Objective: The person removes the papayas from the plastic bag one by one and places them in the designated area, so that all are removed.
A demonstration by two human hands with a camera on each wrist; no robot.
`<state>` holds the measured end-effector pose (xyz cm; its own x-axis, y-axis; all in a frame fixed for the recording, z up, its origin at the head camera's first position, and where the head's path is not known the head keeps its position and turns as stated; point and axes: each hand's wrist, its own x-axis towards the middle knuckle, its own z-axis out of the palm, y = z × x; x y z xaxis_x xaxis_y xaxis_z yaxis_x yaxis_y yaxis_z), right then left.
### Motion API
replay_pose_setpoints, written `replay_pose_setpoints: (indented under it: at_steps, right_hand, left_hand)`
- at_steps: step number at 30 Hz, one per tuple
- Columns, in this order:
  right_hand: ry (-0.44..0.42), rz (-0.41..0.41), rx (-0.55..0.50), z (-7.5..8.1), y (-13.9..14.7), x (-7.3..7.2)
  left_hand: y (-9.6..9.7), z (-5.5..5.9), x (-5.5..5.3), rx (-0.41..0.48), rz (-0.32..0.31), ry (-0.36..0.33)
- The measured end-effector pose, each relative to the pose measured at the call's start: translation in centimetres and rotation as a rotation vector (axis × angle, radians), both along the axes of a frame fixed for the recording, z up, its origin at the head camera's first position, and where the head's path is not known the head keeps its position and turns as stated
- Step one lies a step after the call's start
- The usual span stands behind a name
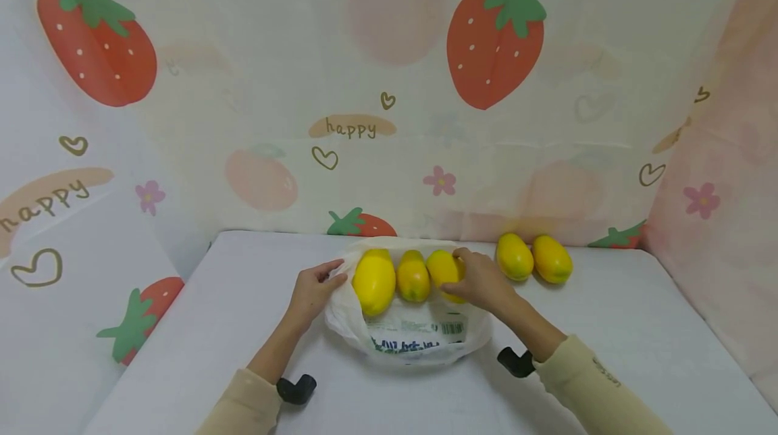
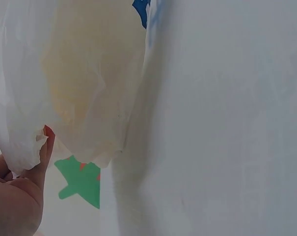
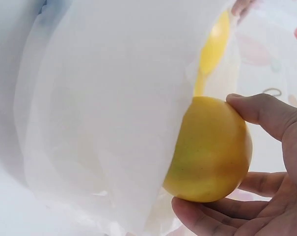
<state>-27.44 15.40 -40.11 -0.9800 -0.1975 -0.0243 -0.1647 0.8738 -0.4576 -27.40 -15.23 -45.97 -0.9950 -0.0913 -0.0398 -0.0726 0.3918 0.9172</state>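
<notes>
A white plastic bag [image 1: 348, 332] lies on the table with its mouth held wide. My left hand [image 1: 311, 296] pinches the bag's left rim between thumb and fingers; the left wrist view shows the thin film [image 2: 20, 113] caught there. Inside are a large yellow mango-like fruit [image 1: 373, 283] and a smaller one [image 1: 412, 277] beside it. At the bag's right side my right hand [image 1: 484, 281] grips a third yellow mango-like fruit [image 1: 442, 267]. In the right wrist view the bag's edge partly covers this fruit [image 3: 214, 152], with thumb above and fingers below it.
Two more yellow mango-like fruits, one [image 1: 514, 257] and another [image 1: 552, 259], lie side by side at the table's back right. Black angled pieces, one [image 1: 296, 390] and another [image 1: 515, 362], show by the wrists. A strawberry-printed curtain [image 1: 273, 84] stands behind the white table [image 1: 608, 340].
</notes>
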Motion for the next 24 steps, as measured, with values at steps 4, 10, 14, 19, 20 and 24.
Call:
replay_pose_setpoints:
  at_steps: [4,10,14,19,20,24]
  right_hand:
    - [-0.008,0.006,-0.001,0.2,0.2,0.1]
    - [-0.032,0.013,-0.016,0.8,0.4,0.1]
    - [-0.038,0.016,-0.020,1.1,0.6,0.2]
    - [-0.044,0.009,-0.031,1.4,0.7,0.4]
    - [-0.042,0.011,-0.034,1.4,0.7,0.4]
    - [-0.036,0.011,-0.054,1.8,1.0,0.5]
  left_hand:
    - [0.0,0.0,0.0,-0.001,-0.003,0.001]
    - [0.1,0.0,-0.2,0.001,-0.006,0.005]
    - [0.1,0.0,-0.2,0.004,-0.003,0.007]
    - [0.1,0.0,-0.2,0.005,0.003,-0.002]
    - [0.1,0.0,-0.2,0.004,0.004,-0.002]
    - [0.1,0.0,-0.3,0.006,0.002,-0.001]
